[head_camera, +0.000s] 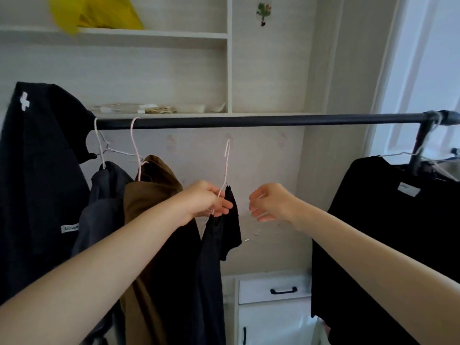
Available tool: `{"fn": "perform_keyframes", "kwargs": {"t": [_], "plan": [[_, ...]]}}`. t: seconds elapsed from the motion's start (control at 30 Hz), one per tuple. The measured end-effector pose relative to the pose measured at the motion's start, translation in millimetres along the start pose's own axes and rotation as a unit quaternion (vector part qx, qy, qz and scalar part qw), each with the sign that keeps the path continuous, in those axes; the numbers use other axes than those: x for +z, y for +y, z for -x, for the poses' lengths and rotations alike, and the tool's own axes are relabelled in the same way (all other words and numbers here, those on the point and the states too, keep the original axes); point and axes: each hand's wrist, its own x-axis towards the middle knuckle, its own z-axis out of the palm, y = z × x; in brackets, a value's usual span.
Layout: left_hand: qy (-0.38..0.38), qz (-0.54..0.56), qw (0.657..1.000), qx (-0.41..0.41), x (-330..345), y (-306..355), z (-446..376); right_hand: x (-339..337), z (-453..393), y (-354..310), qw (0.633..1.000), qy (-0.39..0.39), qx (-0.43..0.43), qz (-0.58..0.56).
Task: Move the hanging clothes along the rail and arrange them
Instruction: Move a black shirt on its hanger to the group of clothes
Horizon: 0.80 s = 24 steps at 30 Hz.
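A black rail [249, 121] runs across the view. My left hand [209, 200] grips the neck of a pink wire hanger [227, 160] whose hook hangs free below the rail. A small black garment [229, 235] droops from that hanger beside my fingers. My right hand [271, 205] hovers just right of it, fingers curled and apart, holding nothing. At the left, a dark grey garment [107, 195] and a brown garment [154, 195] hang from the rail on pink hangers. A black top [37, 158] is draped at the far left. A black shirt [388, 220] hangs at the right end.
White shelves [149, 36] sit behind the rail, with a yellow bag [99, 13] on top and small items on the lower shelf. A white cabinet with a black drawer handle [283, 291] stands below. The rail's middle stretch carries no hangers.
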Motion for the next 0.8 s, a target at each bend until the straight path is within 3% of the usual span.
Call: {"fn": "perform_keyframes", "kwargs": {"t": [0.13,0.4,0.57,0.8], "plan": [[-0.054,-0.040,0.997,0.027,16.1,11.5,28.2,-28.0,10.4,19.5,0.995,0.069,-0.027,0.065],[-0.161,-0.128,0.974,0.094,47.9,41.5,71.6,-72.7,51.5,50.6,0.945,0.091,-0.088,0.302],[-0.188,-0.154,0.961,0.134,67.8,52.3,75.5,-108.0,85.7,72.9,0.939,0.092,-0.059,0.325],[-0.196,-0.202,0.938,0.204,107.4,68.6,69.4,-163.6,146.3,107.6,0.937,0.138,-0.099,0.307]]}}
